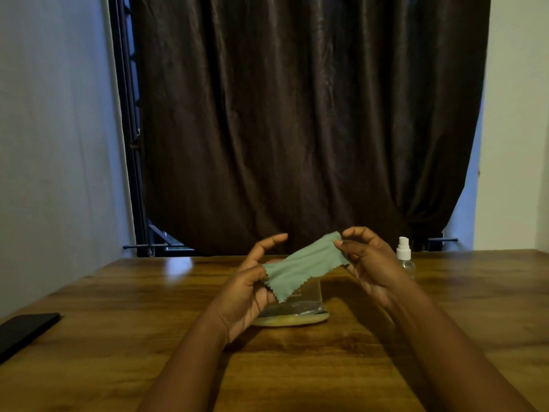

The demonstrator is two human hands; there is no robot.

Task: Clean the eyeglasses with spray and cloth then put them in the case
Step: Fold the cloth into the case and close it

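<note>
In the head view both hands hold a green cloth (303, 267) stretched above the wooden bench (445, 307): the left hand (252, 289) pinches its near-left end, the right hand (367, 261) pinches its far-right corner. Under the cloth lies a clear-lidded case (297, 315); its contents are unclear. A spray bottle (404, 257) stands just right of the right hand, and a dark flat slab (25, 330) lies at the bench's left edge.
</note>
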